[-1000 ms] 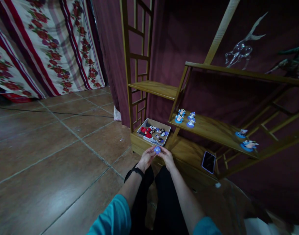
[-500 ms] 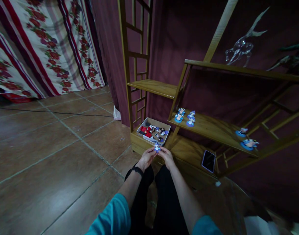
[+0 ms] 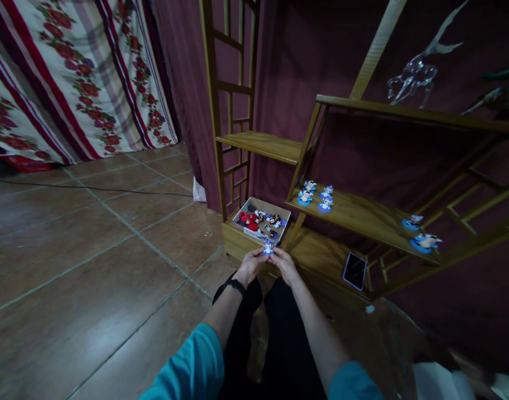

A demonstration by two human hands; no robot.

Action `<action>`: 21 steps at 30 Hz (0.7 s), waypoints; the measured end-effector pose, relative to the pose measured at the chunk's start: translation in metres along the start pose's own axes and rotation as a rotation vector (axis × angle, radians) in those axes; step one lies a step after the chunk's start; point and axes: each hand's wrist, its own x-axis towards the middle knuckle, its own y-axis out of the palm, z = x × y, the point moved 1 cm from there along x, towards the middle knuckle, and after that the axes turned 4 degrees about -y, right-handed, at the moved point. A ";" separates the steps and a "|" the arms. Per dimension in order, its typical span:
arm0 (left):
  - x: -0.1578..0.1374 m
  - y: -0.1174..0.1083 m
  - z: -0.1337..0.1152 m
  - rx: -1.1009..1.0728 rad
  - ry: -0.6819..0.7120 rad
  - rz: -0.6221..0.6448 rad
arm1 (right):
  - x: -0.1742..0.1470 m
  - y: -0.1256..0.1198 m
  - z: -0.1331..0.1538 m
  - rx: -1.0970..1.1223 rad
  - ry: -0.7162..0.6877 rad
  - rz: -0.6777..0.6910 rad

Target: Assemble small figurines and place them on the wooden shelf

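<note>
A small white and purple figurine is held upright between my two hands, just in front of a shallow cardboard box. My left hand grips its base from the left, fingers closed. From the right, my right hand pinches the same base. Inside the box lie several more figurines, among them red ones. On the middle shelf, a cluster of figurines with blue and purple bases stands at the left end, and two blue-based figurines are at the right end.
A phone or tablet lies on the low wooden shelf to the right. Above, a clear glass deer stands on the upper shelf. A black cable crosses the tiled floor at left, near a floral curtain.
Both hands stay in nearly the same place with the figurine between them. The view has shifted slightly.
</note>
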 end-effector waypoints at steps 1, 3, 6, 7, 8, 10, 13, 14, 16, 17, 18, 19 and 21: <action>0.000 0.000 0.000 0.002 -0.001 -0.002 | 0.000 0.000 0.000 0.004 0.000 0.006; -0.001 0.001 -0.001 0.009 -0.001 -0.011 | 0.000 -0.001 0.001 0.018 0.003 0.013; -0.002 0.002 0.000 0.021 0.005 -0.004 | -0.001 -0.001 0.001 0.026 0.014 0.015; -0.002 0.002 0.000 0.024 0.007 0.005 | -0.001 -0.001 0.002 0.020 0.018 0.016; -0.002 0.002 0.000 0.024 0.009 0.012 | -0.002 0.000 0.002 0.012 0.021 0.019; -0.002 0.001 0.002 0.025 0.016 0.013 | -0.002 0.000 0.002 -0.005 0.024 0.022; 0.000 -0.001 0.004 0.027 0.033 -0.014 | -0.002 0.000 0.002 -0.021 0.028 0.017; 0.000 -0.002 0.004 0.027 0.040 -0.021 | -0.002 0.000 0.002 -0.025 0.030 0.013; 0.000 -0.004 0.005 0.026 0.050 -0.032 | -0.002 0.000 0.002 -0.033 0.036 0.009; 0.000 -0.004 0.006 0.024 0.053 -0.035 | -0.002 0.000 0.002 -0.035 0.036 0.008; 0.000 -0.005 0.006 0.023 0.052 -0.037 | -0.002 0.000 0.001 -0.036 0.035 0.006; 0.000 -0.005 0.006 0.021 0.047 -0.038 | -0.002 0.000 0.001 -0.036 0.033 0.004; 0.000 -0.004 0.006 0.014 0.030 -0.033 | -0.001 0.000 0.001 -0.039 0.032 -0.002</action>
